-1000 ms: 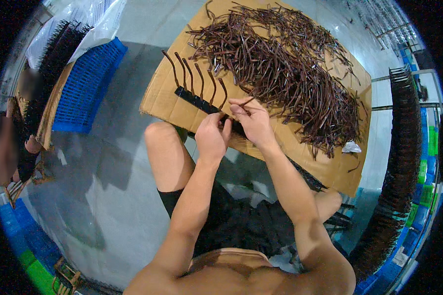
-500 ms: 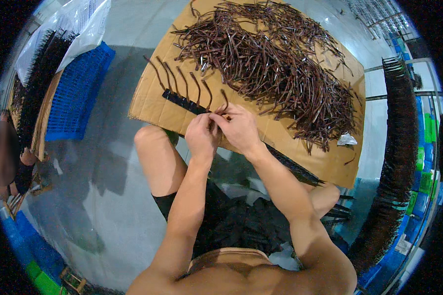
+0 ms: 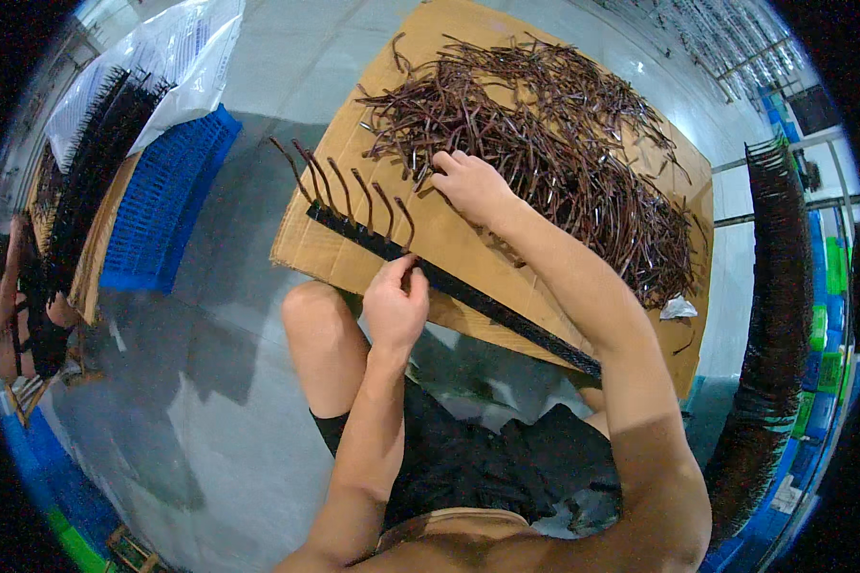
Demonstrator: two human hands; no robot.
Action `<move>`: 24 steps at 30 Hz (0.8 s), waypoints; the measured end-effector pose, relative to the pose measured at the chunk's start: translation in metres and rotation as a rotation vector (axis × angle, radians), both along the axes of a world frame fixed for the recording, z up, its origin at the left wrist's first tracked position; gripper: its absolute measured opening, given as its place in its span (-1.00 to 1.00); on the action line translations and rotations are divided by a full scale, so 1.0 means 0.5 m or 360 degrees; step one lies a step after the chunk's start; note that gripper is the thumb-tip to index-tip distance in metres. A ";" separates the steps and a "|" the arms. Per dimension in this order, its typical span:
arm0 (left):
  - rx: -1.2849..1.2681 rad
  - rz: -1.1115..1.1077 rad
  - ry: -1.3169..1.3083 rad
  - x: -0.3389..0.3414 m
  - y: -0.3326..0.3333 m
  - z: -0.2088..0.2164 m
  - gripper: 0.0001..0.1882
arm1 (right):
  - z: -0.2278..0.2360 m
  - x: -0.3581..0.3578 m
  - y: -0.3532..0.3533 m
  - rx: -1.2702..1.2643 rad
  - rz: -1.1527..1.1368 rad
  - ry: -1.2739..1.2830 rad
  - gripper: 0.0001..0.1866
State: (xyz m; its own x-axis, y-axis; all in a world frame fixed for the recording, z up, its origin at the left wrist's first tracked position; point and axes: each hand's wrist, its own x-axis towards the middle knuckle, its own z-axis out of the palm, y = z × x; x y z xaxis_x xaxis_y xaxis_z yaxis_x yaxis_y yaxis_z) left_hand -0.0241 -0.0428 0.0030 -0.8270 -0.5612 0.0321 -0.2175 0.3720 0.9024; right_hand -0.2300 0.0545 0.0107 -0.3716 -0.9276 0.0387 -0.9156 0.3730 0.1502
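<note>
Along the cardboard sheet's (image 3: pixel 478 253) near edge, brown rods (image 3: pixel 412 227) occupy only the left end of the black rail (image 3: pixel 506 316); the left hand (image 3: pixel 397 306) pinches it; the right hand (image 3: pixel 473 186), grasp unclear, reaches the remaining pile (image 3: pixel 564 153).

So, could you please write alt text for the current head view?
The left hand holds a long black strip with thin, bent brown rods standing in a row near one end. The right hand is at the edge of a large pile of similar rods on cardboard.
</note>
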 end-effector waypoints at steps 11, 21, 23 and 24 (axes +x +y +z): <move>-0.0098 0.0092 0.0080 -0.010 0.009 -0.040 -0.76 | 0.050 0.082 0.073 -0.1004 -0.0463 -0.0817 -0.81; -0.0360 0.0113 0.0205 -0.013 0.013 -0.045 -0.85 | -0.003 0.234 0.029 -0.1620 -0.1031 -0.1731 -0.74; -0.0346 0.0104 0.0214 -0.013 0.013 -0.044 -0.85 | -0.004 0.256 0.021 -0.1628 -0.1108 -0.1678 -0.76; -0.0335 0.0095 0.0213 -0.014 0.013 -0.041 -0.85 | -0.003 0.260 0.021 -0.1603 -0.1081 -0.1629 -0.79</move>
State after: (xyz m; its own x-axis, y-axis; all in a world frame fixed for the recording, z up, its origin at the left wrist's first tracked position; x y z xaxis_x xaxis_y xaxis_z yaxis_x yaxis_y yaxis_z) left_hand -0.0310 -0.0364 -0.0177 -0.7734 -0.5780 0.2603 -0.1287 0.5451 0.8284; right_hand -0.1002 0.0649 0.0091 -0.9420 -0.3355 -0.0073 -0.0992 0.2992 -0.9490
